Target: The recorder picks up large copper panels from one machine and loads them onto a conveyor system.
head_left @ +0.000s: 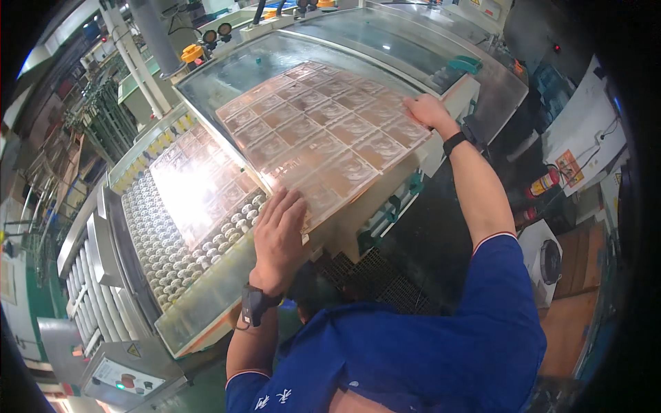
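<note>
A large copper-coloured circuit-board panel [313, 131], patterned with a grid of rectangles, is tilted over the clear machine cover. My left hand [279, 237] grips its near left corner, fingers pressed together and the thumb hidden. My right hand [430, 112] holds the panel's right edge, with the fingers curled at the rim. To the left, a second copper panel [200, 182] lies on the conveyor's white roller wheels [162, 258], partly hidden beneath the cover and the held panel. Bright glare washes out much of its surface.
The conveyor's near side wall [206, 303] runs beside my left forearm. A control panel [124, 378] with buttons stands at lower left. Further clear covers [385, 41] stretch away at the back. A fire extinguisher [544, 182] and a cardboard box [571, 330] are at right.
</note>
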`<state>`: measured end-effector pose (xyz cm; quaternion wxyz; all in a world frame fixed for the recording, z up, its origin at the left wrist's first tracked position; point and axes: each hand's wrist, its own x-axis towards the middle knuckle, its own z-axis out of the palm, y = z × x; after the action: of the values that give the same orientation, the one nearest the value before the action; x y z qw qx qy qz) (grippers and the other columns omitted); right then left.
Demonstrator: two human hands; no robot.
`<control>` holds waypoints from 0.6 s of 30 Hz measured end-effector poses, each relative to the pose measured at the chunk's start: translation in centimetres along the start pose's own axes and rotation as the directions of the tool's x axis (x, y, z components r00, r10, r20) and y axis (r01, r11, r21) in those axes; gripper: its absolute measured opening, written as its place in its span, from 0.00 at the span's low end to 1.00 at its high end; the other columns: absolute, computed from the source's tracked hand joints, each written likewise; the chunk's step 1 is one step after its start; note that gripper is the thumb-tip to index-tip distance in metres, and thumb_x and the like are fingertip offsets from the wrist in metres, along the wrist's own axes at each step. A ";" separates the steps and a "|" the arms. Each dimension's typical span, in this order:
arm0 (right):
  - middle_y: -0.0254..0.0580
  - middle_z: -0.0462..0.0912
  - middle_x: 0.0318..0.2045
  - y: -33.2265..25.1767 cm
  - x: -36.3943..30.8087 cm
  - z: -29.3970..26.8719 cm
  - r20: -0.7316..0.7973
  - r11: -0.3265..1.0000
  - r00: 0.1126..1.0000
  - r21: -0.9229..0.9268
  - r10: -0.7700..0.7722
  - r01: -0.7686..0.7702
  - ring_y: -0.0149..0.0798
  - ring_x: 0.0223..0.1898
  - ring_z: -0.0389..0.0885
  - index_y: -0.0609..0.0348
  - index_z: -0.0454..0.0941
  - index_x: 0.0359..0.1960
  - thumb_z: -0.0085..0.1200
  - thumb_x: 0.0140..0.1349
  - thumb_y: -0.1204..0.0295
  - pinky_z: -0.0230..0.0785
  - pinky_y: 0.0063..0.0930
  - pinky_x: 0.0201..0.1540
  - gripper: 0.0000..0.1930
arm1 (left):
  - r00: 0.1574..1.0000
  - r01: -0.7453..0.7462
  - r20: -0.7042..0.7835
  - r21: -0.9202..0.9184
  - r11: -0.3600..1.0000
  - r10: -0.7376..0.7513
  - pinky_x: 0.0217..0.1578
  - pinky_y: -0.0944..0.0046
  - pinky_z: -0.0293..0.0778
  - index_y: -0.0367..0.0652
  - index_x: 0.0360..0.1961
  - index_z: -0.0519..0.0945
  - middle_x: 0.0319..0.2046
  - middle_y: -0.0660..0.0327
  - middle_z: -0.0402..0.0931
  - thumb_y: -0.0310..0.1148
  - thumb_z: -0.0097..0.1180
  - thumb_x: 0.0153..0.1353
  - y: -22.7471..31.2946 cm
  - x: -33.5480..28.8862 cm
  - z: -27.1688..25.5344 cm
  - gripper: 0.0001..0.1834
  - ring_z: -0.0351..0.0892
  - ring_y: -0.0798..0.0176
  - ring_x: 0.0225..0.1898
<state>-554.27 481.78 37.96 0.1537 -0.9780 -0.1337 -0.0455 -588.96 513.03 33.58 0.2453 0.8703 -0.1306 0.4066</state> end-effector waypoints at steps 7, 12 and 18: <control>0.49 0.83 0.22 1.8 0.0 0.4 0.038 0.829 0.937 -0.455 -0.347 0.326 0.52 0.24 0.83 0.52 0.82 0.19 0.48 0.58 0.63 0.73 0.48 0.25 0.15 | 0.999 -0.035 0.041 -0.031 0.999 0.037 0.55 0.54 0.72 0.36 0.42 0.79 0.47 0.49 0.79 0.19 0.54 0.60 -3.3 0.3 2.0 0.09 0.76 0.45 0.56; 0.51 0.85 0.28 -5.1 -0.5 2.4 -0.061 0.988 0.990 -0.099 -0.125 0.119 0.55 0.35 0.84 0.56 0.86 0.26 0.44 0.64 0.57 0.76 0.51 0.38 0.21 | 0.997 0.074 0.010 0.026 0.997 -0.075 0.58 0.53 0.68 0.32 0.44 0.77 0.47 0.46 0.79 0.19 0.48 0.66 -5.1 -1.9 -0.1 0.08 0.75 0.44 0.56; 0.55 0.85 0.33 -2.0 -3.3 -1.1 0.022 0.990 0.999 -0.142 -0.025 0.028 0.59 0.38 0.84 0.60 0.86 0.33 0.47 0.63 0.58 0.75 0.52 0.41 0.20 | 0.907 0.372 0.102 -0.649 0.664 -0.408 0.64 0.52 0.60 0.36 0.67 0.61 0.69 0.55 0.54 0.32 0.40 0.67 -3.8 -2.6 1.8 0.27 0.61 0.54 0.66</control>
<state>-558.05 482.49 39.13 0.0818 -0.9850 -0.1446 -0.0471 -587.84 515.33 29.40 0.6185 0.7249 -0.0689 0.2953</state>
